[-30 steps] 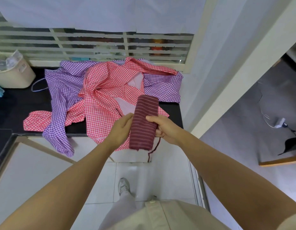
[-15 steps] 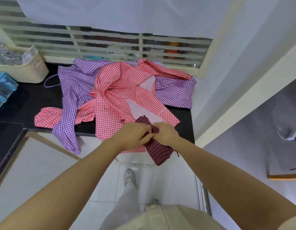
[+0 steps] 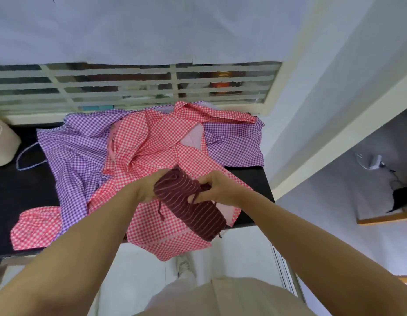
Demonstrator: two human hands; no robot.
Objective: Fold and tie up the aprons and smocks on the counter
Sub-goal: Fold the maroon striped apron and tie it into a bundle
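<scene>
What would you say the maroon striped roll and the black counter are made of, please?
Maroon striped roll: soft matte cloth, likely woven, given its creases and dangling cord. Black counter: hard-looking, smooth, little sheen, perhaps stone or laminate.

A home kitchen or utility corner is showing here: a glossy black stone counter (image 3: 252, 179) is running beneath a cream-barred louvred window (image 3: 129, 87), with a white tiled floor (image 3: 234, 258) lying below.
</scene>
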